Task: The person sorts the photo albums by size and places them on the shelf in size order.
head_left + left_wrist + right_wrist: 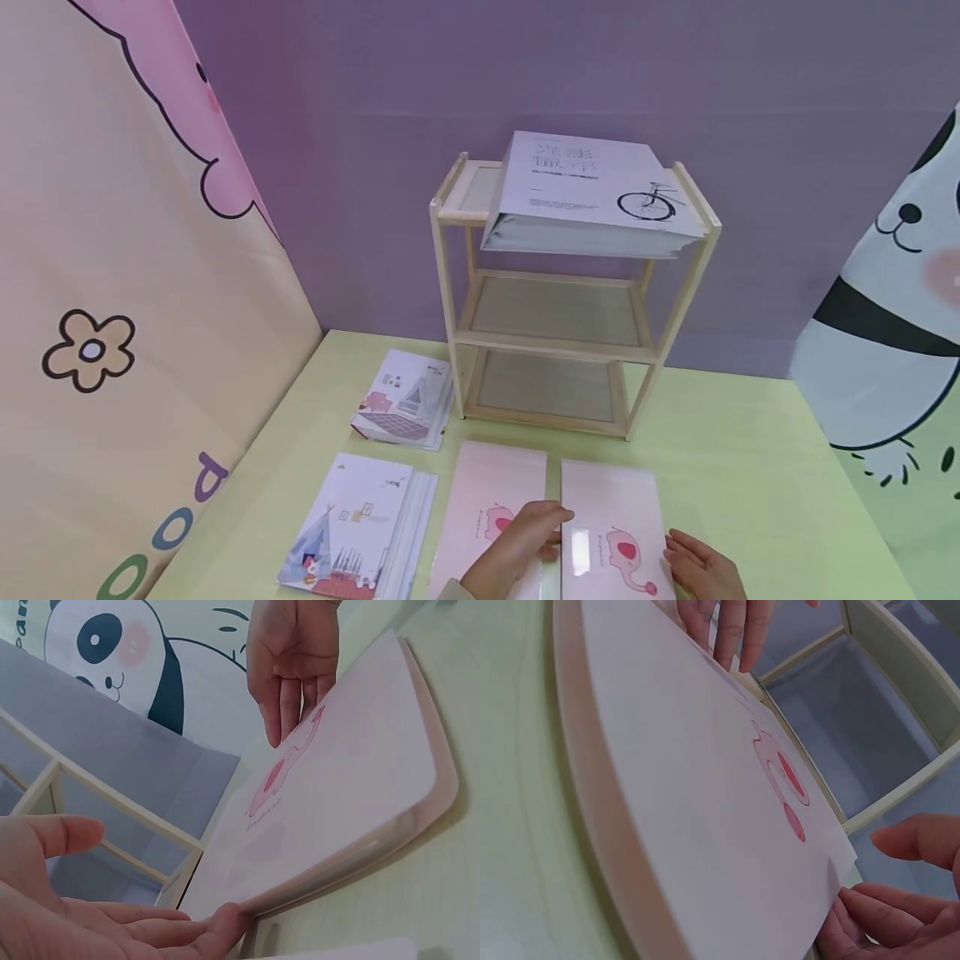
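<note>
A pink book with a red elephant on its cover lies flat on the table, between my two hands. My left hand touches its left edge with fingers nearly straight, and the thumb stands apart from the cover in the left wrist view. At the book's right edge is my right hand, its fingertips against the side and its thumb raised off the cover in the right wrist view. A matching pink book lies just to the left, partly hidden by my left hand and forearm.
Behind stands a three-tier wooden shelf. A large white book with a bicycle drawing lies on its top tier, overhanging the front. On the left are a white book with a tent picture and a smaller illustrated book beside the shelf leg.
</note>
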The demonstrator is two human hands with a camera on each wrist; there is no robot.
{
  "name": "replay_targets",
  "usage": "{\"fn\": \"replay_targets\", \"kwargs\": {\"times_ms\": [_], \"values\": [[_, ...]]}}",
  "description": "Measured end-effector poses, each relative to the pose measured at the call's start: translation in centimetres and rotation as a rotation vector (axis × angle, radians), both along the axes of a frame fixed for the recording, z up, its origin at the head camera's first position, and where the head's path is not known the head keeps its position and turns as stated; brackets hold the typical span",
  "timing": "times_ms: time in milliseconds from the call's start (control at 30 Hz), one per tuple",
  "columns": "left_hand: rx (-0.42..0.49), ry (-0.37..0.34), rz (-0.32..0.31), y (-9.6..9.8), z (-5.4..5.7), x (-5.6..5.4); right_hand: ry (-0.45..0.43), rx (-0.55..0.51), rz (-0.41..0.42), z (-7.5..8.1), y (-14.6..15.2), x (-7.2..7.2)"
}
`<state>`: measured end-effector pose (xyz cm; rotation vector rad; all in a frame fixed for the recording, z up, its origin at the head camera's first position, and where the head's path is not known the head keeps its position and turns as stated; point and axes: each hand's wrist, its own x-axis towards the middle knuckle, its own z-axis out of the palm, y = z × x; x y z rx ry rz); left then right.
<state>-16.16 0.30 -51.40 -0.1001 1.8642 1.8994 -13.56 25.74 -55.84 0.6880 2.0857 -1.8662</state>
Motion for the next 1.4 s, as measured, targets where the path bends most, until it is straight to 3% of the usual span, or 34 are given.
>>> {"fn": "replay_targets", "kwargs": {"times_ms": [233, 567, 900, 1133, 1400], "values": [[0.02, -0.001, 0.037, 0.38, 0.14, 0.0, -0.02, -0.05, -0.051, 0.09, 0.02, -0.15], [0.1, -0.032, 0.049, -0.12, -0.08, -0.27, 0.005, -0.015, -0.04, -0.04, -0.24, -0.47], [0.119, -0.061, 0.07, -0.35, -0.26, -0.33, 0.005, -0.038, -0.082, -0.64, 0.06, -0.28], [0.143, -0.068, 0.088, -0.4, -0.33, -0.52, 0.036, -0.036, -0.072, -0.01, -0.18, -0.16], [0.167, -0.057, 0.079, -0.57, -0.72, -0.35, 0.01, -0.091, -0.097, 0.17, -0.06, -0.01]]}}
